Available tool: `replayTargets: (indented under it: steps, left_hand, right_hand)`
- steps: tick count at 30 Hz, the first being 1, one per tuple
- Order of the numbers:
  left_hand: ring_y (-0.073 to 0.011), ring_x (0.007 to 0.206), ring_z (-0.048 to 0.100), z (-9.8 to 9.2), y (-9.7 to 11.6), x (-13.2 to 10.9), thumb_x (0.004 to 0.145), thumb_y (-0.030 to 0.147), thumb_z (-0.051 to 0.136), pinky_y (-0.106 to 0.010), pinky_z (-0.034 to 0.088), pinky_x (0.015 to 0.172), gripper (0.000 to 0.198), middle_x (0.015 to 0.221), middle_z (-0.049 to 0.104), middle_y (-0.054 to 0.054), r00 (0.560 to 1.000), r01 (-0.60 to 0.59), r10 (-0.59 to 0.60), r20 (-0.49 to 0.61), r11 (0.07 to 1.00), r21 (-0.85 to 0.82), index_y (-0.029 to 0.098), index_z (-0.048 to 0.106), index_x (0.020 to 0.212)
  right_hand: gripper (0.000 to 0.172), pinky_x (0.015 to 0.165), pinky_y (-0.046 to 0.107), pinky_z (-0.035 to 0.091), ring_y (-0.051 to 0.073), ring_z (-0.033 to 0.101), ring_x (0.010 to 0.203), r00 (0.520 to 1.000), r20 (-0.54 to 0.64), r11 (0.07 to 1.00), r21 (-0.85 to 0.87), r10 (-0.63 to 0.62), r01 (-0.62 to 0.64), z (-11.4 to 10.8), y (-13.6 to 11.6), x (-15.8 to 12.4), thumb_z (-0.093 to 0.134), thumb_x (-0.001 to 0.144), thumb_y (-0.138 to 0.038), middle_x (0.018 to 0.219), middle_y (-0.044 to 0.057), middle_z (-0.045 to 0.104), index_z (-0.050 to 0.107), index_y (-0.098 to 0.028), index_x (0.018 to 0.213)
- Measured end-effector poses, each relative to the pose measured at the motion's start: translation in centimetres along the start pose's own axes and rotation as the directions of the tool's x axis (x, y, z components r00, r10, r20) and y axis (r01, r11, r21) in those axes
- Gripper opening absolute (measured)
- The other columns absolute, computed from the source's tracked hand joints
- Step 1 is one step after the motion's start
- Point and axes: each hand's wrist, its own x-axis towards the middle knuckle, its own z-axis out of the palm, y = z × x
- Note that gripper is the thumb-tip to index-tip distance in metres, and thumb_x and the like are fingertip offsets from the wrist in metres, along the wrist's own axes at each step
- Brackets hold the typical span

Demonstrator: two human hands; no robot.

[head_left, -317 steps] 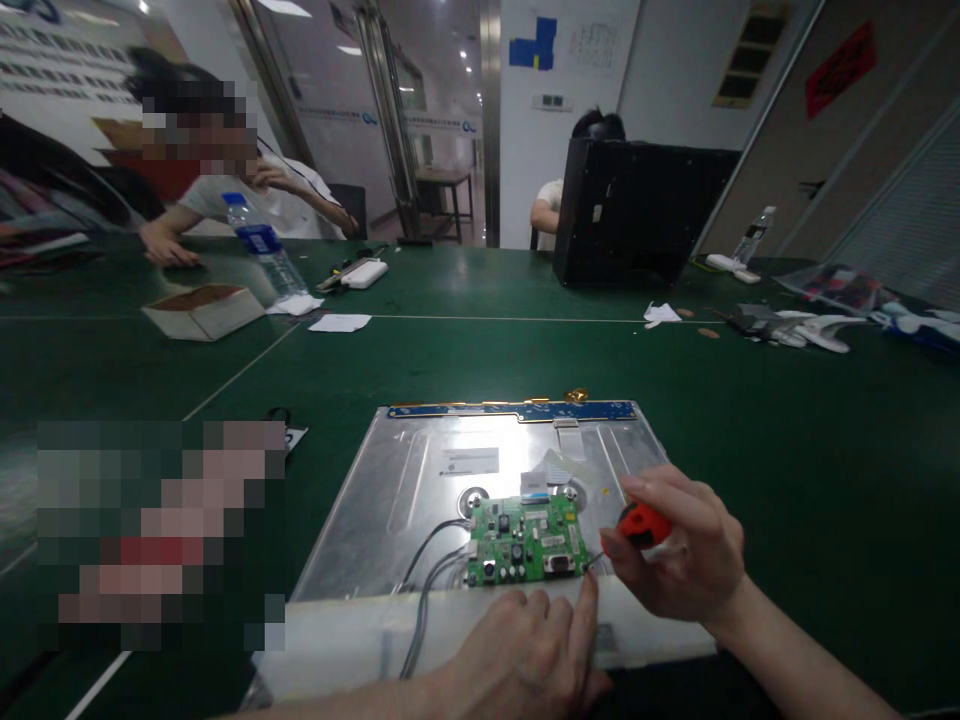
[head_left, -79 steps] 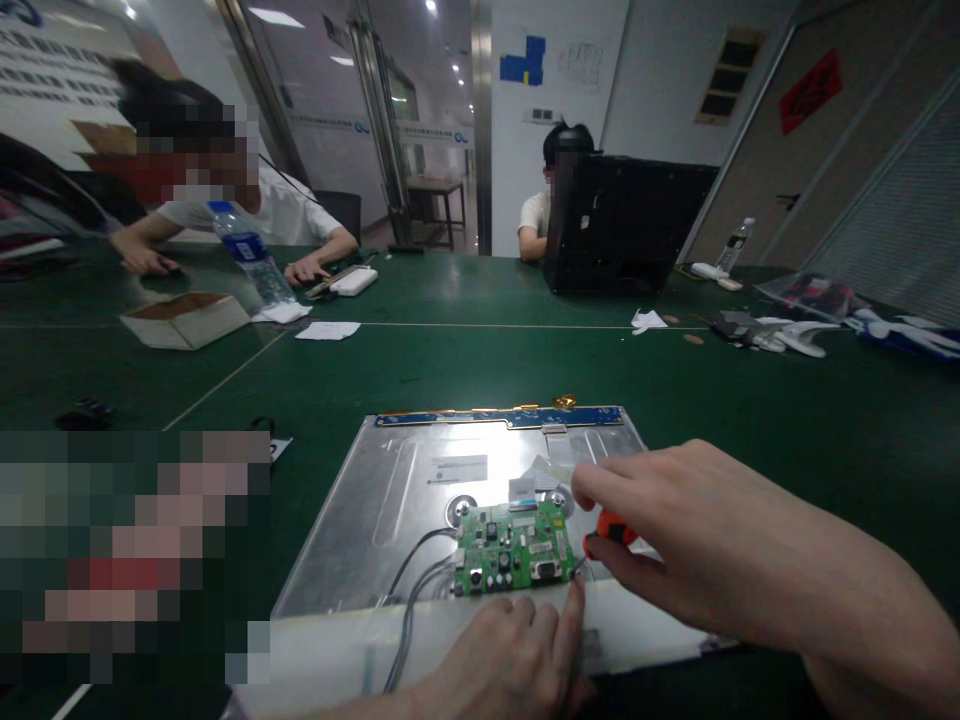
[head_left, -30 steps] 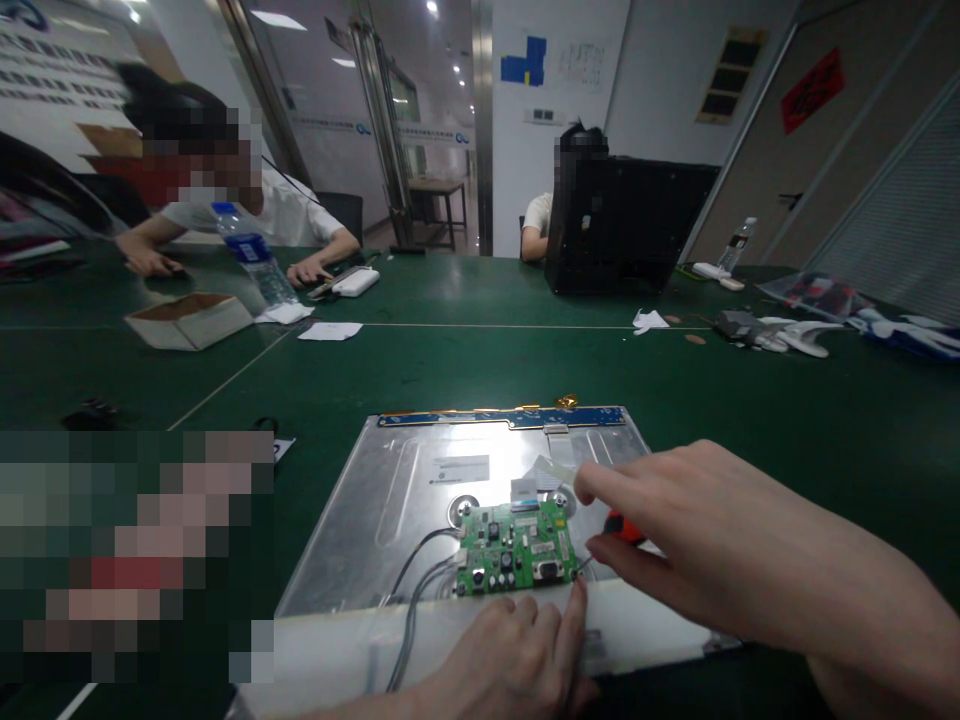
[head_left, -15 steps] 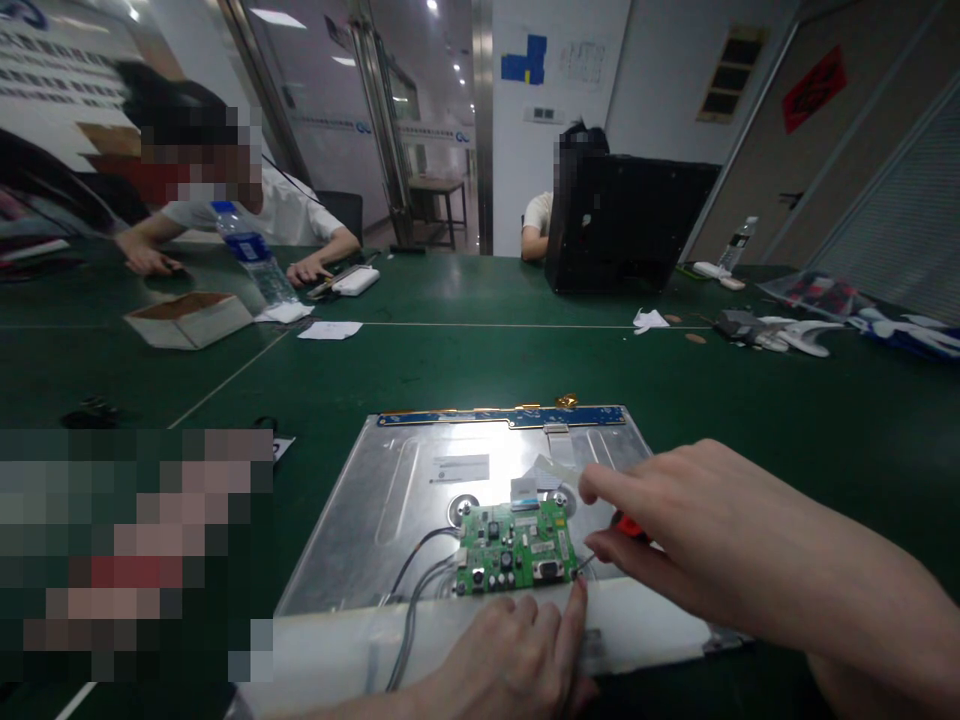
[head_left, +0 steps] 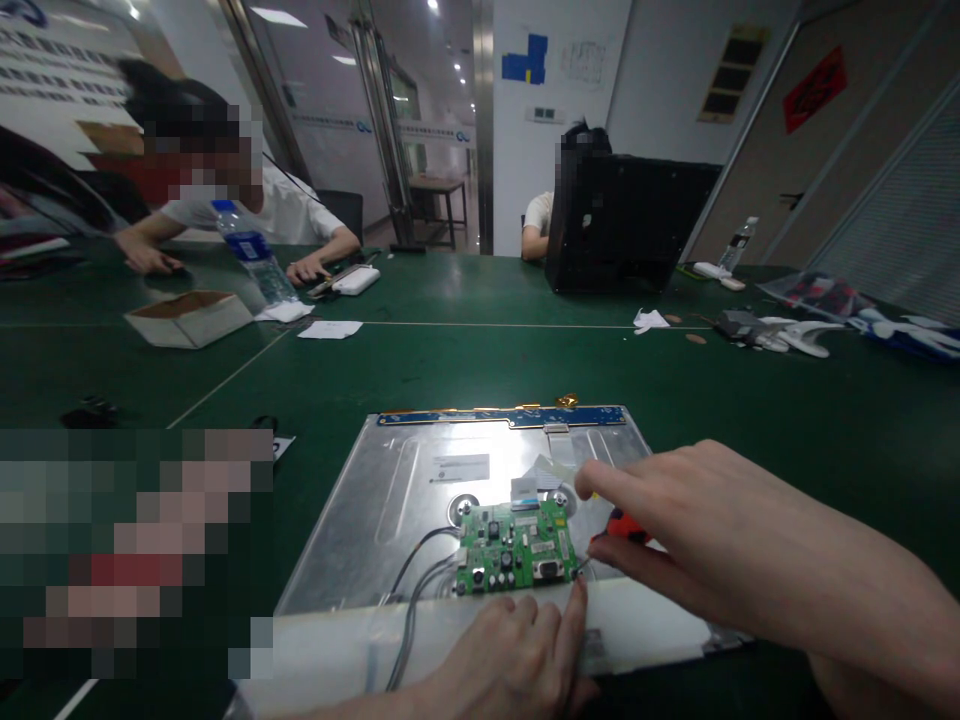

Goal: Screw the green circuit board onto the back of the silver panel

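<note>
A green circuit board (head_left: 517, 545) lies on the silver metal back of a display panel (head_left: 352, 530). My right hand (head_left: 697, 510) grips a screwdriver (head_left: 627, 528) with a red and black handle, partly hidden by the fingers. Its thin shaft slants down to the board's lower right corner, beside the metal connector. My left hand (head_left: 510, 645) rests over the panel's white lower strip (head_left: 652, 620), index finger stretched to that same corner, by the screwdriver tip. The other left fingers are bent, and the thumb is mostly hidden. Whether a screw sits under the tip is too small to tell.
Grey cables (head_left: 412, 620) run from the board's left side. A blue circuit strip (head_left: 502, 416) lines the panel's far edge. Farther off on the green table are a cardboard tray (head_left: 187, 320), a water bottle (head_left: 255, 255) and a black monitor (head_left: 630, 225). Two people sit across.
My right thumb and index finger have shifted slightly around the screwdriver, and more of its red handle shows. The left hand, board and panel stay in place.
</note>
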Motion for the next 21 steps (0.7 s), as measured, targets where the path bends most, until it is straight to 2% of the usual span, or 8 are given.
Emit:
replayTargets:
  steps: [4, 10, 14, 18, 21]
  left_hand:
    - [-0.0222, 0.059, 0.064, 0.18, -0.03, 0.0, 0.091, 0.045, 0.054, -0.032, 0.05, 0.048, 0.062, 0.076, 0.068, -0.007, 1.0, 0.0, 0.0, -0.011, 1.0, 0.0, -0.003, 0.042, 0.129]
    - [-0.0218, 0.061, 0.065, 0.19, 0.05, -0.11, 0.092, 0.045, 0.052, -0.031, 0.051, 0.05, 0.061, 0.08, 0.068, -0.008, 1.0, 0.002, -0.002, -0.002, 1.0, 0.003, -0.001, 0.041, 0.131]
    - [-0.0214, 0.06, 0.065, -0.06, 0.04, -0.04, 0.092, 0.045, 0.054, -0.031, 0.05, 0.049, 0.06, 0.078, 0.068, -0.008, 1.0, -0.004, 0.004, -0.012, 1.0, 0.013, -0.002, 0.044, 0.128]
    - [-0.0212, 0.059, 0.064, -0.04, -0.04, 0.02, 0.091, 0.045, 0.054, -0.031, 0.05, 0.049, 0.06, 0.076, 0.068, -0.007, 1.0, -0.001, 0.001, -0.029, 1.0, 0.021, -0.002, 0.045, 0.127]
    - [-0.0218, 0.059, 0.064, 0.13, -0.03, -0.02, 0.091, 0.046, 0.054, -0.032, 0.051, 0.049, 0.061, 0.078, 0.068, -0.008, 0.999, 0.003, -0.002, -0.041, 1.0, 0.024, -0.002, 0.044, 0.128]
  right_hand:
    - [0.016, 0.052, 0.03, 0.029, 0.017, 0.061, 0.065, 1.0, 0.016, 0.999, 0.05, -0.011, 0.01, -0.44, -0.36, -0.32, 0.056, 0.085, -0.021, 0.082, -0.006, 0.066, 0.049, -0.027, 0.098]
    - [0.026, 0.049, 0.028, 0.026, 0.017, 0.062, 0.061, 1.0, -0.018, 1.0, -0.012, 0.003, -0.003, -0.02, -0.1, 0.12, 0.065, 0.083, -0.038, 0.075, -0.005, 0.067, 0.052, -0.027, 0.103]
    - [0.009, 0.049, 0.029, 0.022, 0.016, 0.058, 0.055, 1.0, -0.022, 0.999, -0.043, -0.01, 0.009, -0.03, -0.06, 0.34, 0.059, 0.087, -0.031, 0.07, -0.006, 0.064, 0.052, -0.027, 0.091]
    - [0.013, 0.051, 0.029, 0.027, 0.016, 0.058, 0.062, 1.0, 0.009, 0.999, 0.04, -0.016, 0.016, -0.58, -0.42, -0.1, 0.056, 0.084, -0.02, 0.078, -0.005, 0.065, 0.05, -0.026, 0.094]
    - [0.018, 0.053, 0.029, 0.029, 0.017, 0.061, 0.067, 1.0, 0.02, 0.997, 0.07, -0.019, 0.018, -0.66, -0.52, -0.4, 0.058, 0.085, -0.025, 0.082, -0.004, 0.066, 0.05, -0.026, 0.101]
